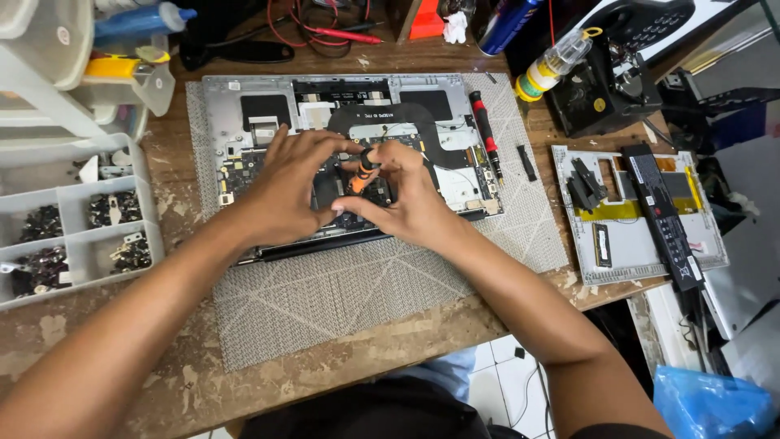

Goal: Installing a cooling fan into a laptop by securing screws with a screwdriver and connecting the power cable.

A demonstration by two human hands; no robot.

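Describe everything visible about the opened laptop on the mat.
The laptop lies flat on a grey woven mat, bottom cover off, silver metal frame around dark boards, black shielding and cables. Both hands, left and right, rest over its middle, holding a small orange-and-black screwdriver upright. A red-handled screwdriver lies on its right edge.

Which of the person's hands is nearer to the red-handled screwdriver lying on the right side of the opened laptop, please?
The right. The right hand works over the laptop's middle, just left of the red-handled screwdriver. The left hand lies farther left, beyond the right.
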